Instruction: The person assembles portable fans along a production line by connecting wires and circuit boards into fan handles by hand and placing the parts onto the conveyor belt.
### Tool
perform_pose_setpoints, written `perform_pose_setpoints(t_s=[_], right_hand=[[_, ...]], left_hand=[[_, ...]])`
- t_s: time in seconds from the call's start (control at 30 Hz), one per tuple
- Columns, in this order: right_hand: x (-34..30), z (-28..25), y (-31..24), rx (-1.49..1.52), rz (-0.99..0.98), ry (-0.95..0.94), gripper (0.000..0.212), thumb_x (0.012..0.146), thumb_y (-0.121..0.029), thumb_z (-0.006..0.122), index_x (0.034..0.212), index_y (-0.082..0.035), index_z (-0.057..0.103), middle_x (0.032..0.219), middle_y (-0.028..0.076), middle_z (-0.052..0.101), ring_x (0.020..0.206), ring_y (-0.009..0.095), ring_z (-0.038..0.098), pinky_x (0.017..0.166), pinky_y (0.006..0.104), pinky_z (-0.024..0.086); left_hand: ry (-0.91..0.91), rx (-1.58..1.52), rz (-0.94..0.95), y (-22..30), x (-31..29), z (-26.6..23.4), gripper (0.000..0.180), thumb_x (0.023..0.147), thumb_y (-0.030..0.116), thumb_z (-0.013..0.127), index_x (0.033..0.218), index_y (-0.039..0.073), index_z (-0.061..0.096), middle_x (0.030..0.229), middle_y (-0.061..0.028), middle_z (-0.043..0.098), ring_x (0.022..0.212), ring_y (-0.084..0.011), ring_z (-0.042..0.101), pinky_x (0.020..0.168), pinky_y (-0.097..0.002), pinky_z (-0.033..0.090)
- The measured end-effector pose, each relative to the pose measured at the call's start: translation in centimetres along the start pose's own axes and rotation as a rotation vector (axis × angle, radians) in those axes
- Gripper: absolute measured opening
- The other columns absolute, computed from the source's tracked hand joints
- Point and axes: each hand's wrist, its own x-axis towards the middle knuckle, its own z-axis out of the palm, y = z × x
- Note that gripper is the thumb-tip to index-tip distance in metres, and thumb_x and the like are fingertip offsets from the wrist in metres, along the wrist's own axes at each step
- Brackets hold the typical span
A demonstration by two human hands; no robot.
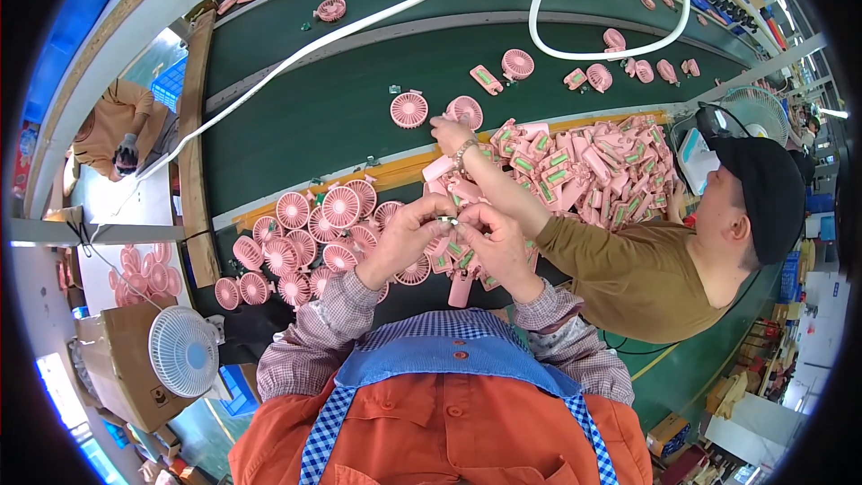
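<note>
My left hand (409, 238) and my right hand (499, 247) meet in front of my chest, fingers pinched together. Between their fingertips is a small whitish part (448, 218), too small to make out its kind. Round pink fan heads (341, 207) with slotted grilles are heaped beside my left hand. Beyond my right hand lies a large pile of pink handle shells (575, 166), many showing a green circuit board inside. A co-worker's hand (452, 130) reaches across from the right and touches a pink fan head (465, 111) on the green conveyor belt.
The green conveyor belt (314, 90) carries scattered pink fan parts. White cables (296, 58) hang over it. At the right, close to my right arm, leans a co-worker (646, 278) in a dark cap. A white desk fan (183, 352) and a cardboard box (112, 377) stand at the lower left.
</note>
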Motion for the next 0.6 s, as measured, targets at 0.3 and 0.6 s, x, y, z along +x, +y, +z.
perform_pose_setpoints(t_s=[0.3,0.6], right_hand=[[0.0,0.3,-0.2,-0.201,-0.147,0.058,0.007,0.077,0.002,0.06,0.082,0.001,0.056,0.069,0.008,0.059,0.06,0.013,0.058,0.053,0.0251,0.045],[0.1,0.1,-1.7,-0.18,-0.038,0.002,0.006,0.077,0.001,0.061,0.081,0.001,0.056,0.066,0.007,0.06,0.056,0.011,0.056,0.051,0.025,0.045]], left_hand=[[0.106,-0.023,0.064,0.4,-0.2,0.2,0.018,0.078,-0.01,0.056,0.094,-0.001,0.059,0.091,-0.0027,0.055,0.077,-0.0078,0.056,0.068,-0.0191,0.047],[0.141,0.102,0.137,0.5,-0.7,0.4,0.011,0.08,-0.01,0.055,0.088,-0.003,0.056,0.086,-0.0046,0.056,0.075,-0.0087,0.058,0.068,-0.0209,0.049]])
